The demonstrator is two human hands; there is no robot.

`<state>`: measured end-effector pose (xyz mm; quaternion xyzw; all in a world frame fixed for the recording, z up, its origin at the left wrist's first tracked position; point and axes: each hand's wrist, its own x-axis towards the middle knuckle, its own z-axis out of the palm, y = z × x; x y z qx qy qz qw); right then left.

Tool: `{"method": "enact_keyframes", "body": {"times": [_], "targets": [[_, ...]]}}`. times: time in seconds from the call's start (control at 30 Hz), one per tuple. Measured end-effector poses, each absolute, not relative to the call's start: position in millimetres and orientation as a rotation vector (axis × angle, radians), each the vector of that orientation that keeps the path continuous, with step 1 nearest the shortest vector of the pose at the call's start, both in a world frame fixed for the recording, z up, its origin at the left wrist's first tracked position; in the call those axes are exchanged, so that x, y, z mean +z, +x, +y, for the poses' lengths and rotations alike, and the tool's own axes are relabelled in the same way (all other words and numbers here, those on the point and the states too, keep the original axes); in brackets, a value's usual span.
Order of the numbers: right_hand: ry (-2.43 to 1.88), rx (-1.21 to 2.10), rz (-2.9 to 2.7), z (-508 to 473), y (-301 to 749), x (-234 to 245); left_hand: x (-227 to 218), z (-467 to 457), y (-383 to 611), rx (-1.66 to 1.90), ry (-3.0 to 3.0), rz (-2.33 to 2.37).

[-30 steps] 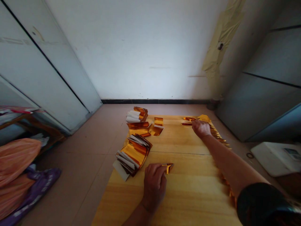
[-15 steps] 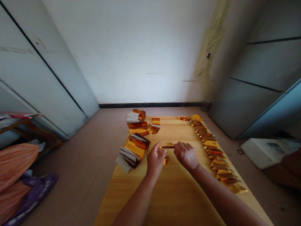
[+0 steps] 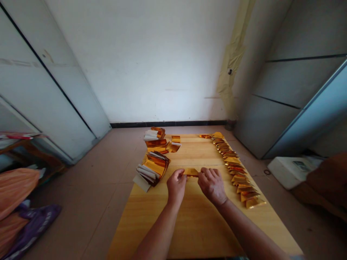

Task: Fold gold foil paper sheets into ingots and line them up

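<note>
Over the middle of the wooden table (image 3: 151, 224), a folded piece of gold foil paper (image 3: 191, 172) is stretched between my two hands. My left hand (image 3: 176, 184) pinches its left end between thumb and fingers. The right end is gripped by my right hand (image 3: 212, 184), with the fingers curled over it. To the left of my hands lies a fanned stack of gold foil sheets (image 3: 155, 167) with pale backs. A long row of folded gold foil pieces (image 3: 235, 169) overlaps along the table's right side.
More foil sheets (image 3: 156, 145) and another stack (image 3: 154, 134) lie at the far left of the table. A crumpled foil piece (image 3: 205, 136) sits at the far edge. Orange and purple bags (image 3: 38, 224) are on the floor at left; a white box (image 3: 284, 171) stands at right.
The foil piece between my hands has tilted so that its broad gold face shows. Both hands have shifted slightly, and the camera view has turned a little to the right.
</note>
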<state>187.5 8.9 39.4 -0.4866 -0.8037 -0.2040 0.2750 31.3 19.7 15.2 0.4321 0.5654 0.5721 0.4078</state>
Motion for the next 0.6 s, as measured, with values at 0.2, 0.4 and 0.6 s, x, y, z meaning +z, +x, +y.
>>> {"method": "enact_keyframes", "body": {"times": [0.2,0.4,0.6], "targets": [[-1.411,-0.309,-2.014,0.0,175.3,27.5,21.3,11.4,34.9,1.500,0.762,1.259],[-1.413,0.473,-1.520,0.4,164.4,13.9,19.7,2.6,41.1,1.492,0.873,1.183],[-1.298,0.639,-1.331,-0.9,159.1,4.6,16.9,0.8,45.9,1.512,0.651,1.118]]}}
